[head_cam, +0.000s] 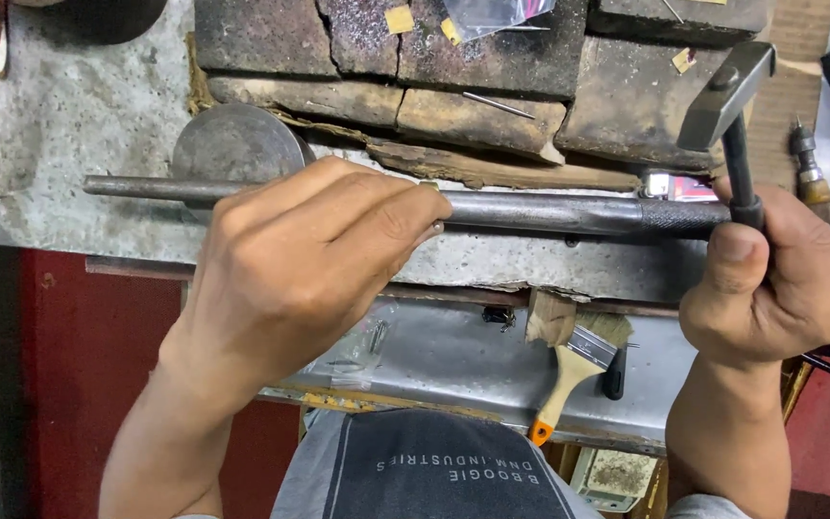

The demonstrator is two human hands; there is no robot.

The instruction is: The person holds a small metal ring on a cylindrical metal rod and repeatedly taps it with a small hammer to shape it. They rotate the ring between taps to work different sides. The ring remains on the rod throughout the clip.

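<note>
Steel mandrel (530,211) front and centre, a long tapered rod lying level across the view, its long axis running left to right, the thin end (108,185) pointing left over the grey stone slab (79,115) and the thicker, knurled end reaching toward the right. It sits above the front edge of the bench (530,269), roughly parallel to that edge, and crosses in front of a round steel block (237,144) on the left. The left hand (290,279) is wrapped over the rod near its middle, fingers curled down over the top and the thumb pressing along the shaft: a closed grip on the mandrel. Whether a small piece sits on the rod under those fingers, I cannot tell. The right hand (780,288) is fisted tight round the dark handle of a small hammer (727,96), handle nearly upright, head tilted above the knurled end. Behind the rod, cracked charred blocks (386,58) crowd the back, so the room there is tight; the open room lies toward the person, over the metal tray (473,365) below the bench edge. A paintbrush (569,375) with an orange-tipped handle lies in that tray, well apart from both hands. At far right, a wooden-handled tool (818,187) stands just beyond the hammer hand.
</note>
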